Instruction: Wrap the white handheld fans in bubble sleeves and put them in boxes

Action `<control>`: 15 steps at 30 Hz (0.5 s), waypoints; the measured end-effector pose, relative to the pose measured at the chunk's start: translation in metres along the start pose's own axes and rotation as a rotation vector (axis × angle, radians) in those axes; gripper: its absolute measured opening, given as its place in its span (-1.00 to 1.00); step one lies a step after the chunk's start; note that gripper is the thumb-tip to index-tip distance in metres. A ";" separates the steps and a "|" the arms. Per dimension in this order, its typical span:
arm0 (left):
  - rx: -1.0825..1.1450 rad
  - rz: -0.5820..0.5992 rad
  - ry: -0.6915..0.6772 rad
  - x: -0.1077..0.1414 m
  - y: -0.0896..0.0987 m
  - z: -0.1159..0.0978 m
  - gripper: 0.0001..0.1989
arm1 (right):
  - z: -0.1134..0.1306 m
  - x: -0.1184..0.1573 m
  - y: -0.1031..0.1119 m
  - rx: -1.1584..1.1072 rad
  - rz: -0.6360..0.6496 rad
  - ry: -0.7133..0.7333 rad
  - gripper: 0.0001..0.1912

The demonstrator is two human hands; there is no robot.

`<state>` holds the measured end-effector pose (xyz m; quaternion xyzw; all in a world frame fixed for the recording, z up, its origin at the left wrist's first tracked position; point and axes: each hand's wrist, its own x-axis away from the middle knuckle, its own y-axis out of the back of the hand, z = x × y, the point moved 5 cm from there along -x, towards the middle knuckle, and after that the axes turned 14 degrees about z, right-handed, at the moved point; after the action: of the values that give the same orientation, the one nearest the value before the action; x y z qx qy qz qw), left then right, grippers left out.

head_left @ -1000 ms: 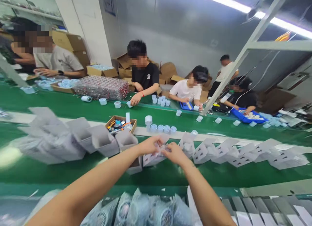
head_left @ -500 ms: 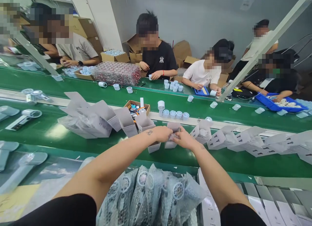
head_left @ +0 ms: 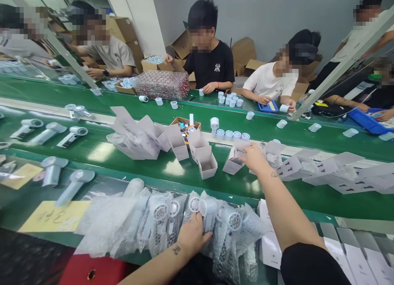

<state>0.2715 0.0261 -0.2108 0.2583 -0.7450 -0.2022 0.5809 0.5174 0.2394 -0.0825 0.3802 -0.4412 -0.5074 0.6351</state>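
My left hand (head_left: 193, 234) is at the row of bubble-wrapped handheld fans along the near edge. Its fingers curl onto one wrapped fan (head_left: 208, 209), with the thumb apart on the right. Part of that grip is hidden by the wrap. Across the green belt, my right hand (head_left: 255, 157) pinches the upper part of an upright white carton (head_left: 231, 165), whose flap stands up. Bubble wrap shows in the carton's mouth. Left of it stands an open white carton (head_left: 207, 164) with nothing visible inside.
More open cartons (head_left: 320, 170) line the belt (head_left: 172, 182) on the right, others on the left. Unwrapped fans (head_left: 76, 184) lie at left near a yellow paper (head_left: 53, 217). Closed white boxes (head_left: 353, 252) stand near right. Co-workers (head_left: 212, 63) sit opposite, behind small white cups.
My left hand has left the cartons and come back to the wrapped fans. My right hand stays at the carton, which has shifted rightward in view. The camera has turned left.
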 end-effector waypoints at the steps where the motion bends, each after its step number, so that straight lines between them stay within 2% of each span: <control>1: 0.008 -0.030 -0.001 -0.002 -0.002 -0.003 -0.54 | 0.010 0.006 0.005 -0.017 -0.071 0.016 -0.72; 3: 0.068 -0.055 0.022 -0.002 -0.001 -0.007 -0.62 | 0.036 0.012 0.005 -0.137 -0.144 0.108 -0.65; 4: 0.114 -0.075 0.038 -0.001 0.000 -0.008 -0.66 | 0.051 0.013 -0.002 -0.218 -0.124 0.168 -0.61; 6: 0.220 -0.133 0.042 0.003 0.002 -0.007 -0.76 | 0.079 0.008 -0.025 -0.353 0.003 0.252 -0.50; 8: 0.355 -0.203 0.007 0.008 0.002 -0.003 -0.85 | 0.096 0.004 -0.054 -0.393 0.116 0.235 -0.43; 10: 0.568 -0.218 -0.049 0.014 0.002 0.008 -0.87 | 0.099 0.004 -0.076 -0.403 0.135 0.187 -0.45; 12: 0.864 -0.172 -0.120 0.025 0.007 0.021 -0.84 | 0.094 0.009 -0.090 -0.415 0.123 0.162 -0.44; 14: 1.139 -0.110 -0.200 0.043 0.026 0.034 -0.76 | 0.087 0.017 -0.097 -0.426 0.108 0.161 -0.42; 15: 1.223 -0.097 -0.249 0.055 0.043 0.038 -0.72 | 0.084 0.020 -0.097 -0.432 0.108 0.166 -0.42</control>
<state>0.2179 0.0257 -0.1527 0.5520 -0.7754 0.2061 0.2271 0.4100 0.1974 -0.1426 0.2518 -0.2882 -0.5225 0.7619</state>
